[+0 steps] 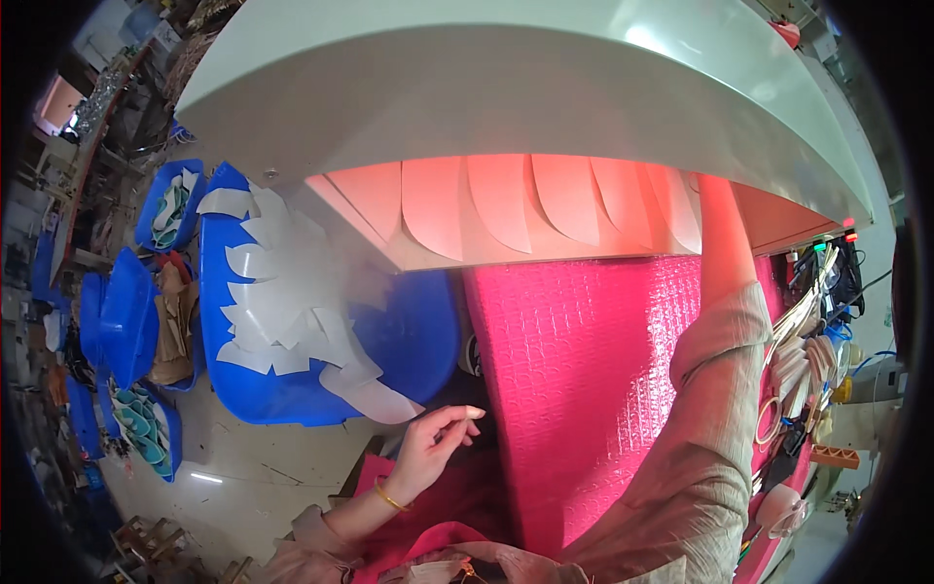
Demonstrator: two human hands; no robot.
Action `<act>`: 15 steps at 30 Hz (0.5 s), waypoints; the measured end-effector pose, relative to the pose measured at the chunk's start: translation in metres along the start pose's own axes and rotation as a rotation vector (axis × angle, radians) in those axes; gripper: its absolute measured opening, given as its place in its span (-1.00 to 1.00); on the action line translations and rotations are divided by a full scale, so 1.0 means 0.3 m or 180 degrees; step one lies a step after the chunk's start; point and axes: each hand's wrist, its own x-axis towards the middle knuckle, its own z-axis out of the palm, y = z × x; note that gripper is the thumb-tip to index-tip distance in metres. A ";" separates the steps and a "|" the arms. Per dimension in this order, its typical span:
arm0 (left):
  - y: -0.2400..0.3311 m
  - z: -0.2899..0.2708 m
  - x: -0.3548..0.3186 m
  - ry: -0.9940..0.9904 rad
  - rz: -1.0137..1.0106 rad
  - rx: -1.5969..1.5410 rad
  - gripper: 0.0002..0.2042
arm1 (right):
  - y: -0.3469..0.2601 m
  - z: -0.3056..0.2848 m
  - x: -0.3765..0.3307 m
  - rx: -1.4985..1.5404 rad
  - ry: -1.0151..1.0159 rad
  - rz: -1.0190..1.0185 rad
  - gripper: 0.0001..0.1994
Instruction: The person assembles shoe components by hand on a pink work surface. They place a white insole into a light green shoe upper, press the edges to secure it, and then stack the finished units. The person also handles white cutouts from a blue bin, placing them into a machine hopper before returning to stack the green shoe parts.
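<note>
My right forearm reaches under the large pale hood of a machine (545, 107), into red light. Only the wrist end of my right hand (720, 209) shows; its fingers are hidden behind the hood's edge. Beside it, several thin curved sheet pieces (564, 204) lie overlapping in a row on the machine's bed. My left hand (428, 456) hovers low in the middle, thumb and fingertips brought together, with nothing visible in them. Close to its knuckles is the tip of a white curved piece (375, 394), the end of a heap of white pieces (268, 292) in a blue tub (418, 321).
A glossy pink covered tabletop (574, 360) stretches below the machine. At left stand smaller blue bins (131, 311), some holding teal and white pieces (141, 423), another brown paper (173, 321). Cables, pale strips (793, 365) and tools crowd the right edge.
</note>
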 end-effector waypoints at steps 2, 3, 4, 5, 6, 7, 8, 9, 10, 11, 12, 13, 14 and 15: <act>-0.006 -0.032 -0.004 0.0017 0.0011 -0.0070 -0.79 | 0.012 0.036 0.015 -0.0240 0.0105 -0.0046 -0.85; -0.008 -0.045 -0.004 0.0029 0.0021 -0.0113 -0.79 | 0.013 0.041 0.022 -0.0332 0.0153 -0.0078 -0.84; 0.008 -0.058 -0.011 0.0062 0.0028 -0.0133 -0.79 | 0.017 0.052 0.029 -0.0427 0.0207 -0.0116 -0.83; 0.009 -0.069 -0.014 0.0059 0.0083 -0.0169 -0.79 | 0.019 0.054 0.032 -0.0505 0.0273 -0.0158 -0.82; 0.008 -0.080 -0.020 0.0060 0.0138 -0.0206 -0.79 | 0.030 0.044 0.026 -0.0585 0.0357 -0.0207 -0.81; 0.010 -0.092 -0.030 0.0081 0.0181 -0.0243 -0.79 | 0.047 0.023 0.017 -0.0639 0.0443 -0.0252 -0.80; 0.011 -0.105 -0.039 0.0074 0.0169 -0.0281 -0.79 | 0.055 -0.004 0.003 -0.0697 0.0528 -0.0287 -0.79; 0.010 -0.128 -0.049 0.0028 0.0128 -0.0225 -0.78 | 0.070 -0.035 -0.022 -0.0717 0.0609 -0.0307 -0.78; 0.012 -0.162 -0.069 0.0072 0.0070 -0.0155 -0.78 | 0.070 -0.024 -0.030 -0.0617 0.0614 -0.0385 -0.76; 0.005 -0.197 -0.078 0.0063 0.0027 -0.0098 -0.78 | 0.077 -0.035 -0.055 -0.0532 0.0664 -0.0444 -0.75; -0.010 -0.243 -0.078 0.0153 0.0247 0.0056 -0.77 | 0.091 -0.063 -0.095 -0.0401 0.0704 -0.0508 -0.74; -0.035 -0.307 -0.063 0.0209 0.0393 0.0238 -0.72 | 0.094 -0.091 -0.159 -0.0182 0.0680 -0.0582 -0.73; -0.105 -0.386 -0.030 0.0522 0.0350 0.0271 -0.70 | 0.064 -0.110 -0.233 0.0057 0.0586 -0.0667 -0.72; -0.110 -0.488 -0.005 0.0777 0.0036 0.0399 -0.68 | -0.111 -0.058 -0.384 0.0221 0.0521 -0.0769 -0.76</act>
